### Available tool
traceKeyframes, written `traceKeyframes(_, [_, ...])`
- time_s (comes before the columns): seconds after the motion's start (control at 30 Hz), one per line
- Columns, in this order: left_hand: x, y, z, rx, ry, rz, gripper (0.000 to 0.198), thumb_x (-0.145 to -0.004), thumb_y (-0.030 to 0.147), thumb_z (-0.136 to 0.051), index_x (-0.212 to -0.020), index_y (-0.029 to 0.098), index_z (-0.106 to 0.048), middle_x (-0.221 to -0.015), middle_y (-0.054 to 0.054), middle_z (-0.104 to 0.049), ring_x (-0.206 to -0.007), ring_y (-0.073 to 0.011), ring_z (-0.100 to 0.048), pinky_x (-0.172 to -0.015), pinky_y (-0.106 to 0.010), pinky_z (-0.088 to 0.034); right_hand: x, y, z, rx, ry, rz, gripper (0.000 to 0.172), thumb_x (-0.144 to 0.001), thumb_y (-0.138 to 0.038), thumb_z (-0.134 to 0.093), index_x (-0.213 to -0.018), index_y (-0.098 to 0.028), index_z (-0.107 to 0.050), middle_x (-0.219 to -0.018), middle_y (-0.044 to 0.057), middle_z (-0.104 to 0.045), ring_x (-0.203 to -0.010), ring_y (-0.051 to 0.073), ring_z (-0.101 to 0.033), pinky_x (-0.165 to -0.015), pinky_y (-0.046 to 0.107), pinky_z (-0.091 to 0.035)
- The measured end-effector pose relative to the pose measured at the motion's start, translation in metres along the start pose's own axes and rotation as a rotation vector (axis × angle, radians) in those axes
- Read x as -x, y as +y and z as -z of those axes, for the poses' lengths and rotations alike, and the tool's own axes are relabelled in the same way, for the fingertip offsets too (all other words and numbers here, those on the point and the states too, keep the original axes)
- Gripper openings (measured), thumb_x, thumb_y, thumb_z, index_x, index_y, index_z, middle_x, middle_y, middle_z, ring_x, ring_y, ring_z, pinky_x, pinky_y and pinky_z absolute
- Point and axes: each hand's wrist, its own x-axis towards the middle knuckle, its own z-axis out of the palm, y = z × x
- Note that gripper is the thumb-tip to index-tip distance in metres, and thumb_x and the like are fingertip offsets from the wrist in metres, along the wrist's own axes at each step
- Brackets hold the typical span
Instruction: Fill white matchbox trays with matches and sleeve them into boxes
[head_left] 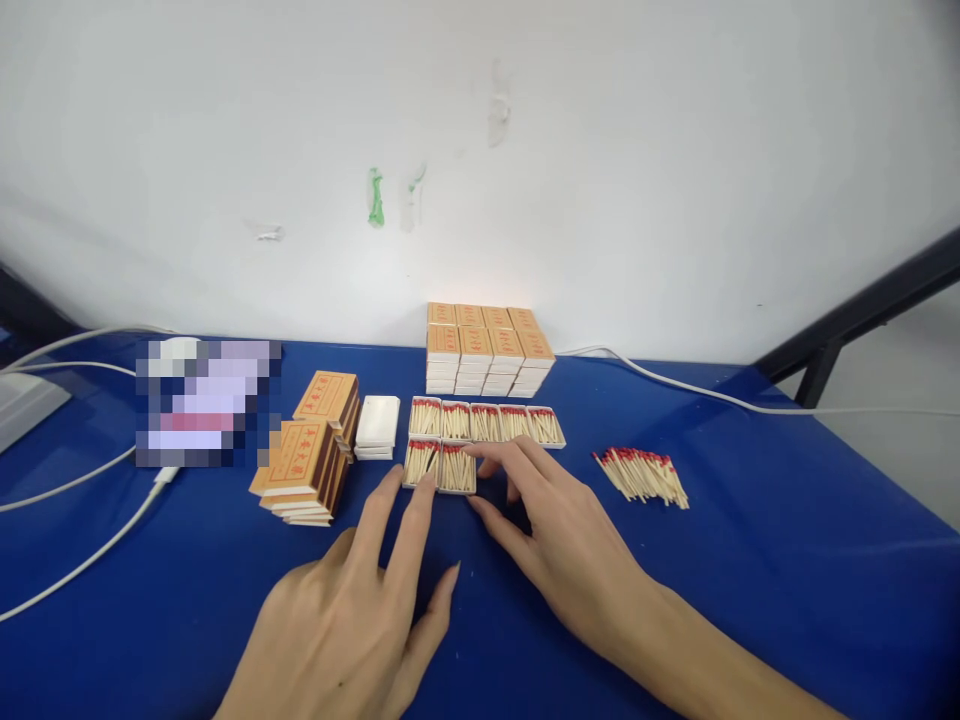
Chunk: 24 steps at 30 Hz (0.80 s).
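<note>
My left hand [352, 590] lies with its fingers stretched out, two fingertips at the front edge of a matchbox tray [420, 478] full of red-tipped matches. Beside it sits a second filled tray [457, 478], touching the first. The bent fingers and thumb of my right hand [562, 530] are apart, their tips at the right side of this second tray. Behind these two trays runs a row of several filled trays [546, 428]. To the right, loose matches [643, 476] lie in a pile, heads pointing away from me.
White trays [376, 425] are stacked left of the filled ones. Further left stand stacked orange matchbox sleeves [300, 455]. Closed matchboxes [491, 345] form a block near the wall. A blurred phone [214, 400] and white cable [142, 510] lie on the blue table [750, 600].
</note>
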Motion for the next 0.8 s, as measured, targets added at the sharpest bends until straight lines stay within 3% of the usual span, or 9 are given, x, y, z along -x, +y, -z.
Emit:
traceKeyframes(0.2, [-0.003, 0.0, -0.001, -0.007, 0.014, 0.003, 0.047, -0.113, 0.03, -0.045, -0.15, 0.005, -0.061, -0.145, -0.022, -0.075, -0.068, -0.0253, -0.082, -0.048, -0.038, -0.062, -0.001, 0.0, 0.001, 0.008, -0.007, -0.011, 0.04, -0.106, -0.017, -0.066, -0.142, -0.03, -0.058, -0.126, 0.007, -0.07, -0.098, 0.025, -0.073, -0.075, 0.042, -0.063])
traceKeyframes(0.5, [-0.008, -0.008, 0.006, -0.033, 0.151, -0.02, 0.043, -0.108, 0.031, -0.062, -0.144, 0.007, -0.066, -0.139, -0.021, -0.078, -0.088, -0.0324, -0.086, -0.059, -0.039, -0.065, 0.0, -0.002, 0.006, -0.024, 0.001, -0.037, 0.039, -0.107, -0.027, -0.066, -0.144, -0.032, -0.056, -0.13, 0.007, -0.069, -0.106, 0.026, -0.072, -0.08, 0.043, -0.063])
traceKeyframes(0.67, [-0.009, -0.01, 0.004, -0.056, 0.073, 0.023, 0.047, -0.109, 0.029, -0.055, -0.15, 0.005, -0.06, -0.157, -0.027, -0.065, -0.093, -0.0347, -0.087, -0.049, -0.036, -0.063, 0.001, -0.006, 0.009, -0.026, -0.005, -0.041, 0.04, -0.108, -0.028, -0.063, -0.146, -0.031, -0.054, -0.132, 0.008, -0.069, -0.106, 0.027, -0.072, -0.078, 0.042, -0.063])
traceKeyframes(0.8, [-0.007, -0.01, 0.001, -0.059, 0.018, 0.041, 0.05, -0.109, 0.029, -0.052, -0.153, 0.005, -0.057, -0.159, -0.03, -0.062, -0.095, -0.0359, -0.087, -0.046, -0.035, -0.063, 0.001, -0.007, 0.01, -0.023, -0.014, -0.042, 0.041, -0.107, -0.029, -0.064, -0.147, -0.03, -0.054, -0.132, 0.009, -0.068, -0.105, 0.026, -0.072, -0.078, 0.041, -0.063])
